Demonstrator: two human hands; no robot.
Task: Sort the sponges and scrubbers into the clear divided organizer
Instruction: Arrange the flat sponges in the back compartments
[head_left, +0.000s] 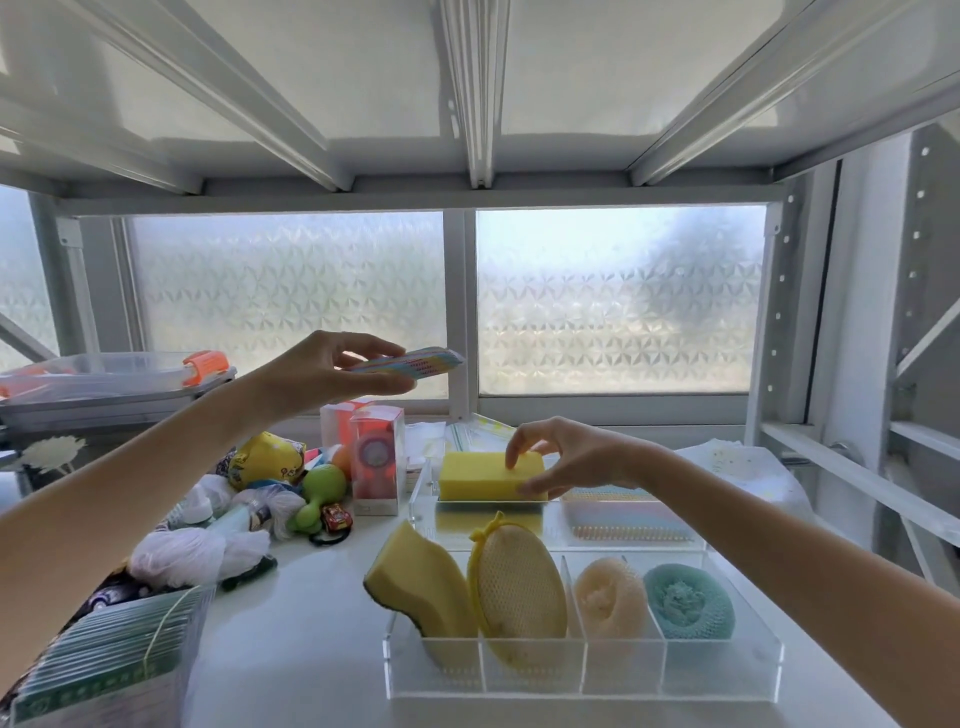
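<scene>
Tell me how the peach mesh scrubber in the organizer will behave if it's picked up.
The peach mesh scrubber looks like gathered netting, so it will probably feel very light and squash under the fingers. Its round shape might roll on a bare table, though the clear organizer dividers hold it now.

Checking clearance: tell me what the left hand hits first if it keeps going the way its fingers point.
Probably the frosted window. The left hand, holding a striped sponge, points right and away; nothing shows between, though depth is unclear.

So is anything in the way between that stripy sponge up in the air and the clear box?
Nothing visible blocks it. The left hand holds the striped sponge in open air above the clutter, left of the clear organizer.
</scene>
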